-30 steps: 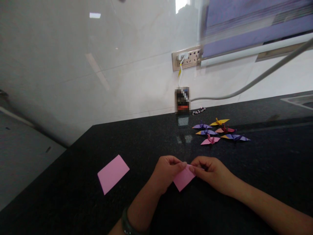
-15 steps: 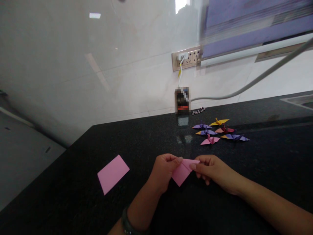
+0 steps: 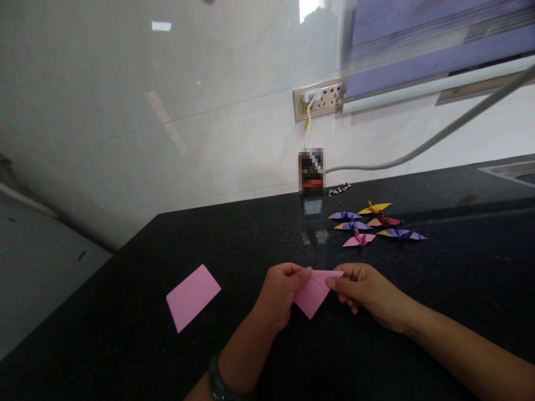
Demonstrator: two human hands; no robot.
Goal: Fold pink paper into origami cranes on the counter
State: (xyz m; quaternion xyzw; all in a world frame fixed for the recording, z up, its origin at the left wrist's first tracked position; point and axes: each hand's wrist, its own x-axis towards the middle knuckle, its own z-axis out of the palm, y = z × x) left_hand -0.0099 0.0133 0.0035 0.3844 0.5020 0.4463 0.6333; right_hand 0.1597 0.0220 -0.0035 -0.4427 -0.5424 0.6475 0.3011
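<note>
Lying flat on the dark counter [image 3: 251,239], at the left side, is a pink sheet [image 3: 193,299]; whether it is one or several, I cannot tell. It is well apart from the hands, perhaps so that they have free space. Next comes the left hand [image 3: 281,293], with a dark bangle [image 3: 216,379] on its wrist. Its grip is closed, thumb in front and fingers behind, pinching the upper left part of the folded pink paper [image 3: 310,299], I think to hold this side steady. The paper is between the two hands, one corner pointing toward the person. The right hand [image 3: 361,288] has also its grip closed, on the upper right corner; probably this pinch near the tip gives fine control. Beyond, toward the wall [image 3: 234,111], six small paper cranes [image 3: 378,222] are gathered closely, it seems to be out of the way.
</note>
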